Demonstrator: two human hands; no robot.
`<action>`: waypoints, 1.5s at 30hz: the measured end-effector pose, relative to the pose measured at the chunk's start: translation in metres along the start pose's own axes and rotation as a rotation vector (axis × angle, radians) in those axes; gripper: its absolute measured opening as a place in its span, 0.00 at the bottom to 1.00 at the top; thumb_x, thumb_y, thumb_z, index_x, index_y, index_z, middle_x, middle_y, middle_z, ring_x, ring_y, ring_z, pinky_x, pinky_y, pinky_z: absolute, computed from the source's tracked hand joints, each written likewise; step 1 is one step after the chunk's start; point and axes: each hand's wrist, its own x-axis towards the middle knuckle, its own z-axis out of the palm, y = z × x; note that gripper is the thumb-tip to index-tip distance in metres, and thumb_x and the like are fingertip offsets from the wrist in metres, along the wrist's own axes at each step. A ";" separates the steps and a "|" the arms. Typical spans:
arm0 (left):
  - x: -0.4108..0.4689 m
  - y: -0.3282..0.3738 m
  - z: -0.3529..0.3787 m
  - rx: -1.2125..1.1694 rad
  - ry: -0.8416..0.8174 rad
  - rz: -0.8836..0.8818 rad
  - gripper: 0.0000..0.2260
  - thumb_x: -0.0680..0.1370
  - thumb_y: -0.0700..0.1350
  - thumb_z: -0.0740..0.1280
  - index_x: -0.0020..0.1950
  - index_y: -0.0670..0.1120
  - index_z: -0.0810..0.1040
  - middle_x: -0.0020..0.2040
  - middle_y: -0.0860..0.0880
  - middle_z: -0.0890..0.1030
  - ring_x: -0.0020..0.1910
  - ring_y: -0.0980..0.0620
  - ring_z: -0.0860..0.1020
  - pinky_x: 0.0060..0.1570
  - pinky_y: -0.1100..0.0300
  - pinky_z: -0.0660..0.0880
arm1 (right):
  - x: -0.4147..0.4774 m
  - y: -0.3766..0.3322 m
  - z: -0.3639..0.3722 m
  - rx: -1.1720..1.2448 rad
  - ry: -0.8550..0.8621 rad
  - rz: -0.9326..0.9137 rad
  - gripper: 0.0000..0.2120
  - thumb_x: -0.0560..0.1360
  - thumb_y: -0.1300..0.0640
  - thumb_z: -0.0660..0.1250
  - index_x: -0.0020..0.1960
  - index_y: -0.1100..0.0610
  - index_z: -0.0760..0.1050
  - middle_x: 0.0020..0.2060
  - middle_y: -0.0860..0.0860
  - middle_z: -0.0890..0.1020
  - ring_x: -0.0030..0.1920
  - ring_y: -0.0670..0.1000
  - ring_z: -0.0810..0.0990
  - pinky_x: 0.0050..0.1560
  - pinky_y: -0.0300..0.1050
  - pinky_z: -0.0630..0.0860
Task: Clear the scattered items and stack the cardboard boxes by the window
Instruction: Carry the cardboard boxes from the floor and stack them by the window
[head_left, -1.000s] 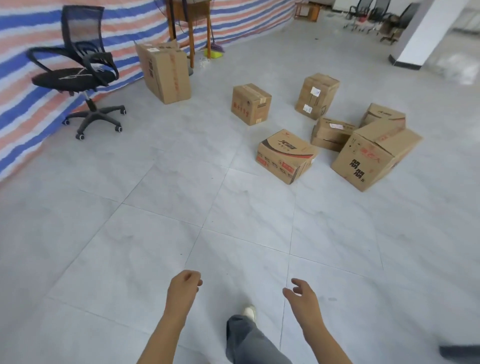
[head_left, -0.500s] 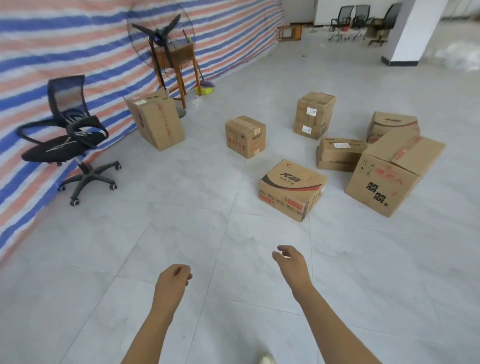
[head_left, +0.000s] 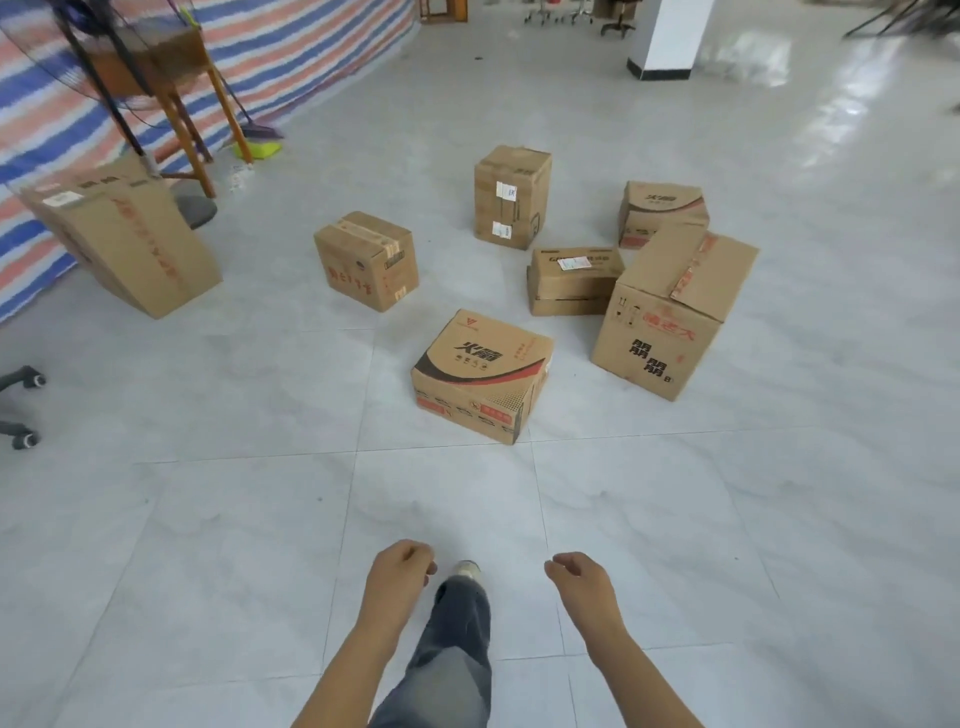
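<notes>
**Hands.** I log my left hand (head_left: 400, 571) and right hand (head_left: 584, 581) low in view. The fingers are loosely curled and grasp nothing. A grey trouser leg (head_left: 460, 639) shows between them.

**Boxes.** Seven, brown corrugated cardboard, all closed, contents hidden.
- The printed box (head_left: 483, 376), with a black-and-red graphic, lies nearest, straight ahead of both hands.
- The taped box (head_left: 366, 260) stands beyond the left hand.
- The red-lettered box (head_left: 124, 239) stands far to the left hand's left.
- The black-lettered box (head_left: 670, 317), the bulkiest, stands beyond the right hand.
- The flat box (head_left: 571, 280) sits just beside the black-lettered box.
- The tall box (head_left: 511, 197), with white labels, and the rear box (head_left: 662, 208) stand farther off.

**Room.** The floor (head_left: 208, 519) is glossy pale grey tile. A striped tarp (head_left: 311, 52) hangs far left, with a wooden stand (head_left: 171, 83) before it. A white pillar (head_left: 670, 36) stands far ahead.
</notes>
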 end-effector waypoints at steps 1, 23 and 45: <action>0.016 0.013 0.008 0.007 -0.024 0.000 0.08 0.79 0.40 0.59 0.41 0.44 0.74 0.42 0.46 0.78 0.44 0.48 0.75 0.39 0.62 0.70 | 0.014 -0.005 -0.007 0.004 0.022 0.013 0.15 0.77 0.56 0.63 0.61 0.59 0.73 0.58 0.53 0.76 0.57 0.52 0.74 0.52 0.41 0.68; 0.225 0.285 0.278 0.319 -0.483 0.124 0.09 0.77 0.39 0.60 0.37 0.44 0.73 0.38 0.47 0.77 0.36 0.51 0.73 0.36 0.60 0.66 | 0.223 -0.089 -0.210 0.351 0.474 0.320 0.16 0.76 0.61 0.63 0.64 0.61 0.71 0.51 0.52 0.73 0.50 0.50 0.71 0.50 0.42 0.65; 0.409 0.512 0.549 0.127 -0.226 -0.075 0.06 0.78 0.40 0.60 0.48 0.39 0.75 0.44 0.42 0.79 0.39 0.48 0.75 0.38 0.57 0.68 | 0.551 -0.208 -0.499 0.130 0.392 0.219 0.20 0.76 0.59 0.62 0.68 0.57 0.67 0.63 0.57 0.73 0.60 0.54 0.73 0.51 0.42 0.69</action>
